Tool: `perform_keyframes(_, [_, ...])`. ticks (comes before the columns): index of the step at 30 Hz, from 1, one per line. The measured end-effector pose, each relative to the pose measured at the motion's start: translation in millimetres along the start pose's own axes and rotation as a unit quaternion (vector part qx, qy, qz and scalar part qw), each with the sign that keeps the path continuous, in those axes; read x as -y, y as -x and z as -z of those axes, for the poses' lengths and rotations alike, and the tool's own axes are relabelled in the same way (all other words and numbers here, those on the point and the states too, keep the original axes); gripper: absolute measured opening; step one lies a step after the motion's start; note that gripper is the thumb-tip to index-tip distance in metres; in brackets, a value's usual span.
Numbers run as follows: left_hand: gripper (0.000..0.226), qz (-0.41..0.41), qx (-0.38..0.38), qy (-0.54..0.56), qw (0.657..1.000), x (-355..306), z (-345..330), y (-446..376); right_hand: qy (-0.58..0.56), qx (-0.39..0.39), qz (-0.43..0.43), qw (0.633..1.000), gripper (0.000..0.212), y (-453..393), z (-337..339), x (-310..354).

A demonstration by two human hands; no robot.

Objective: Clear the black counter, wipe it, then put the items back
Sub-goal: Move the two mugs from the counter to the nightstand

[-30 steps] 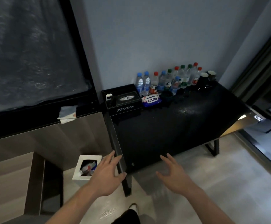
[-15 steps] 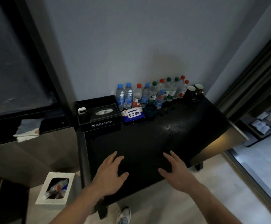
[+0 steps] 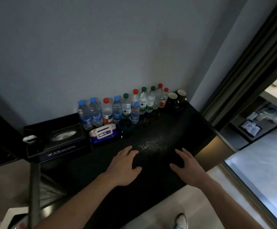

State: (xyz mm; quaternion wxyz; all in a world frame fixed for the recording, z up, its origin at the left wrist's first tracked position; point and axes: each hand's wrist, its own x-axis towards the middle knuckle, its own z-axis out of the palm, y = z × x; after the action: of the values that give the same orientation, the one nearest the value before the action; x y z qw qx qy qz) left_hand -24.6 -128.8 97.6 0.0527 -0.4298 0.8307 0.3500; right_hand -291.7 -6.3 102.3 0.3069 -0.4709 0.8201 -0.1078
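Along the wall at the back of the desk (image 3: 159,171) stands a row of water bottles (image 3: 126,104) with blue, red and green caps, all upright and touching or nearly so. Right of the bottles sit two dark mugs (image 3: 177,100); whether anything is in them cannot be told. Just in front of the bottles lie a wipes pack (image 3: 103,133) and a small dark bowl (image 3: 125,125), its inside too dim to read. Left of the bottles is a black tissue box (image 3: 58,139) with a tissue showing in its slot and a small white item (image 3: 29,138) at its left end. In front of the bottles a patch of pale specks (image 3: 151,143) dusts the desk. Nearer than the specks, the left hand (image 3: 123,166) and right hand (image 3: 186,166) spread flat over the desk, fingers loose, holding nothing. A white bin (image 3: 14,217) stands on the floor, lower left.
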Motion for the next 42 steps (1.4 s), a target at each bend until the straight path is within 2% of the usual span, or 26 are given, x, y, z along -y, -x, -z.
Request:
perform_keyframes(10, [0.073, 0.093, -0.024, 0.039, 0.995, -122, -39, -148, 0.035, 0.056, 0.039, 0.997, 0.08, -136, 124, -124])
perform_keyframes(13, [0.071, 0.104, -0.036, 0.045, 0.993, -153, -42, -175, 0.05, 0.076, 0.053, 0.994, 0.08, -173, 154, -144])
perform_keyframes(22, [0.068, 0.101, -0.041, 0.045, 0.993, -197, -37, -255, 0.058, 0.066, 0.054, 0.995, 0.076, -256, 213, -162])
perform_keyframes(30, [0.064, 0.115, -0.022, 0.138, 0.983, -214, -21, -356, 0.045, 0.059, 0.027, 0.997, 0.073, -310, 237, -183])
perform_keyframes(33, [0.065, 0.129, -0.04, 0.159, 0.978, -223, -13, -399, 0.041, 0.063, 0.02, 0.997, 0.071, -347, 249, -185])
perform_keyframes(37, [0.064, 0.181, -0.058, 0.218, 0.957, -232, -9, -454, 0.012, 0.073, 0.015, 0.997, 0.067, -404, 260, -183])
perform_keyframes(42, [0.048, 0.264, -0.072, 0.325, 0.905, -244, -9, -521, -0.057, 0.093, 0.013, 0.994, 0.062, -482, 262, -181])
